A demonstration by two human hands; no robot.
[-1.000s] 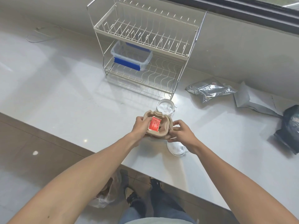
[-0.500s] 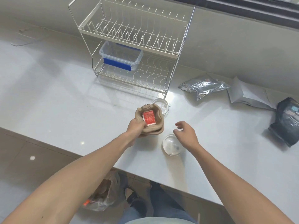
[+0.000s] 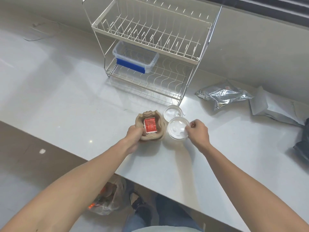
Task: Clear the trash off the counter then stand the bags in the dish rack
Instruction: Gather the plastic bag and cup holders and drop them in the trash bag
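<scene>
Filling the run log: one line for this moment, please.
left hand: holds pulp tray | right hand: holds plastic lid | bags: not racked

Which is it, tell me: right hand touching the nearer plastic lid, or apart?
Touching. Head view shows the right hand pinching the nearer plastic lid by its rim.

Worktop (image 3: 66, 91), white: we count on it a rack (image 3: 150, 52), one lid (image 3: 172, 112), a foil bag (image 3: 222, 96), a grey bag (image 3: 274, 109), a black bag (image 3: 303, 146).
</scene>
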